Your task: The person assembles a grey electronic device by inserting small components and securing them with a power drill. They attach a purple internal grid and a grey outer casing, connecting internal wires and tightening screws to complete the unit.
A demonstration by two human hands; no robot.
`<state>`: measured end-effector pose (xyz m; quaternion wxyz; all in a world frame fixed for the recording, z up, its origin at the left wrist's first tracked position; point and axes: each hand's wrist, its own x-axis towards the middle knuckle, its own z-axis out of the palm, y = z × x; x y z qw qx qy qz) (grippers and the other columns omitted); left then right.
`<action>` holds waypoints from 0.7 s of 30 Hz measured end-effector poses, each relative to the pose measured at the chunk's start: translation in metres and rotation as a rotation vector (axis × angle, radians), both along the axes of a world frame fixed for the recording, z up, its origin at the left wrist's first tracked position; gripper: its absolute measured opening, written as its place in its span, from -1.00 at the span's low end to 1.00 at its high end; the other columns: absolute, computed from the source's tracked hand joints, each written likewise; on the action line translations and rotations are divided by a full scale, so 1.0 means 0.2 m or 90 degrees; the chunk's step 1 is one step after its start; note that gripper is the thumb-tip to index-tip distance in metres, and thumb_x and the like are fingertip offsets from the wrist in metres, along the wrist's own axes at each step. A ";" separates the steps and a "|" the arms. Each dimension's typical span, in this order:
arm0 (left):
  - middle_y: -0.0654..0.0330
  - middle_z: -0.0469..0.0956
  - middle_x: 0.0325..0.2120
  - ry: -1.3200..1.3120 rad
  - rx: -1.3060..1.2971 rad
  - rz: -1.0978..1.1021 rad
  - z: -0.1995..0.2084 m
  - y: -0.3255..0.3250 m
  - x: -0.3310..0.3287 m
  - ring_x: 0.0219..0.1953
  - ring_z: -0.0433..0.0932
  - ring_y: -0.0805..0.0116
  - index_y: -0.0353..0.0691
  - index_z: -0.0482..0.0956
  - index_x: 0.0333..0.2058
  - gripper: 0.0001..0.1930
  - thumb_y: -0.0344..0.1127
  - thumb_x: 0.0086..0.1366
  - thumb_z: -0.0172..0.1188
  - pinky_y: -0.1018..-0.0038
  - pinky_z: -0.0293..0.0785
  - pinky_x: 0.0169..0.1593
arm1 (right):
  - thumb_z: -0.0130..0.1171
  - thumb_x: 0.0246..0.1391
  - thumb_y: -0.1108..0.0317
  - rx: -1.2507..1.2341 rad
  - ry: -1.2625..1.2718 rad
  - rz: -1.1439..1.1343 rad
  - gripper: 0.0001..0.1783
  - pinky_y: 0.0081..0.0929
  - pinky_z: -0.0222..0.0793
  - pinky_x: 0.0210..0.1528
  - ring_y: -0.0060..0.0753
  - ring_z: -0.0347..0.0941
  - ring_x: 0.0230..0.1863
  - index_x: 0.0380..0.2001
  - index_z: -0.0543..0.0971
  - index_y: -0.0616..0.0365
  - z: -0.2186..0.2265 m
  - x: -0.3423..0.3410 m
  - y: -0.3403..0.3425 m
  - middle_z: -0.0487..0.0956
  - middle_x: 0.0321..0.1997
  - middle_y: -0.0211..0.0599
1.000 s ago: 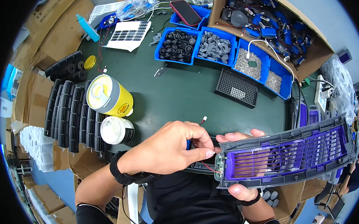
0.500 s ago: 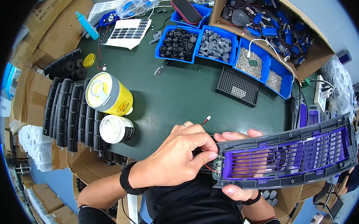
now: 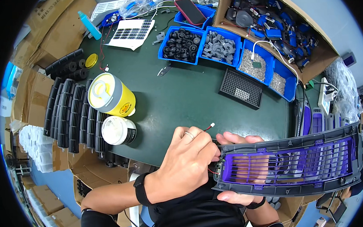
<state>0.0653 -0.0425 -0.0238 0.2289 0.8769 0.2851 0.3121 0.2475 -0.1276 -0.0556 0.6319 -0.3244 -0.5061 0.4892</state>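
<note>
Our left hand (image 3: 190, 160) has its fingertips drawn together at the near end of a grey-and-purple slatted housing (image 3: 303, 161); whether that grip is closed on anything we cannot tell, since our knuckles cover the spot. Our right hand (image 3: 250, 167) grasps the housing from beneath, thumb over the lower edge, fingers along the upper edge, palm visible through the slats. The housing lies tilted in front of our body, at the table's near side.

Beside our left fingertips, at the housing's end, sits a small circuit board (image 3: 219, 167), with a red wire (image 3: 211, 170) running near it. Just beyond our knuckles a white connector (image 3: 212, 124) sticks out on a short lead.

We judge the step in hand to be fine work at the board end of the housing. The next move seems to call for a steady right-hand hold and light left fingers, without tugging the wire.

Farther out on the green table (image 3: 180, 97), we have a white-lidded jar (image 3: 114, 131) and a yellow tub (image 3: 110, 94) at left, near dark ribbed rollers (image 3: 70, 115). Ahead stand a perforated black tray (image 3: 238, 99) and blue bins (image 3: 178, 61) of small parts.
</note>
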 end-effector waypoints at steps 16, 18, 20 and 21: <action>0.20 0.48 -0.40 0.042 -0.041 0.019 0.04 0.03 0.02 -0.23 0.48 0.13 -0.21 0.66 -0.40 -0.84 -0.59 0.03 0.39 0.27 0.32 -0.10 | 0.80 -0.29 0.36 0.021 0.005 0.027 0.32 0.14 0.26 0.54 0.16 0.28 0.53 0.46 0.12 0.03 -0.01 0.03 0.05 0.32 0.50 0.21; 0.21 0.52 -0.42 -0.001 -0.084 -0.006 0.04 0.06 -0.02 -0.27 0.50 0.14 -0.22 0.69 -0.37 -0.88 -0.56 0.13 0.41 0.29 0.35 -0.11 | 0.80 -0.29 0.37 0.024 0.025 0.025 0.32 0.15 0.25 0.54 0.16 0.28 0.54 0.47 0.11 0.03 0.00 0.03 0.06 0.31 0.50 0.22; 0.21 0.57 -0.43 -0.033 -0.188 0.000 0.04 0.07 -0.03 -0.30 0.52 0.16 -0.22 0.70 -0.35 -0.92 -0.52 0.21 0.41 0.29 0.40 -0.13 | 0.80 -0.29 0.38 0.017 0.067 0.027 0.33 0.15 0.24 0.55 0.16 0.26 0.55 0.47 0.10 0.02 0.01 0.01 0.06 0.30 0.51 0.22; 0.20 0.59 -0.43 -0.050 -0.242 0.005 0.04 0.08 -0.04 -0.32 0.53 0.16 -0.22 0.71 -0.34 -0.94 -0.50 0.25 0.41 0.29 0.42 -0.14 | 0.79 -0.28 0.38 0.015 0.078 0.027 0.33 0.15 0.24 0.55 0.16 0.26 0.55 0.47 0.10 0.01 0.02 0.01 0.06 0.31 0.50 0.22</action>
